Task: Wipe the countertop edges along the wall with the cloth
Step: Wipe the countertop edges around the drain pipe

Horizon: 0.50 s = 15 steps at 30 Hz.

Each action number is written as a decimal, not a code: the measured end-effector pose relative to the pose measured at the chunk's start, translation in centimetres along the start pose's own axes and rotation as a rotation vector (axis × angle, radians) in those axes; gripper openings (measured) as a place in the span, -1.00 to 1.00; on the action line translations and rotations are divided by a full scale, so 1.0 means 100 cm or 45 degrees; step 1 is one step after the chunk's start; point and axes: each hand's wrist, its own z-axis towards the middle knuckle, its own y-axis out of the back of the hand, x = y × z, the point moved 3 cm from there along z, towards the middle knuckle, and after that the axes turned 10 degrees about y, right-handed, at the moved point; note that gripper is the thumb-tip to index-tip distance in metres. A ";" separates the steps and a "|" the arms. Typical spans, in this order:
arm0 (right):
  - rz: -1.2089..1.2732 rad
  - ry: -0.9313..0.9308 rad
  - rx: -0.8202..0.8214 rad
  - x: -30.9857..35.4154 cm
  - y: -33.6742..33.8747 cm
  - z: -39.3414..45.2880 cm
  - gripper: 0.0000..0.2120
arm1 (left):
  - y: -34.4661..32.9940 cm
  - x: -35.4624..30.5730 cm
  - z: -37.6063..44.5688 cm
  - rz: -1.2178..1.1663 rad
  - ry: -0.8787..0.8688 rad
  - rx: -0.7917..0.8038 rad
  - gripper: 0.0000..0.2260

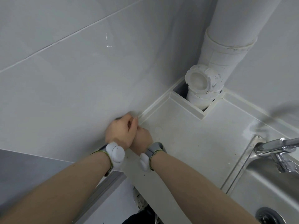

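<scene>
Glossy tile wall (72, 75); shiny metal faucet (275, 147); white plastic pipe (223, 50).

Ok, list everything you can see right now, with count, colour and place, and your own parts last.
Wall: one, pale grey tiles, left and behind.
Countertop: one, white, centre, with a raised edge strip along the wall.
Pipe: one, white, in the corner, passing down through a cutout.
Pipe cap: one, white, facing out above the cutout.
Sink: one, steel, lower right.
Tap: one, chrome, right edge.
Drain: one, dark, bottom right.
Cloth: none visible; it may be hidden under the hands.
Wristbands: two, grey with white units.
Left hand: at the wall edge, overlapping the right.
Right hand: beside it on the countertop.
</scene>
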 end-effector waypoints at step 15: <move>0.143 -0.515 -0.422 -0.043 0.005 0.013 -0.83 | -0.005 0.016 -0.017 -0.144 -0.043 0.036 -0.62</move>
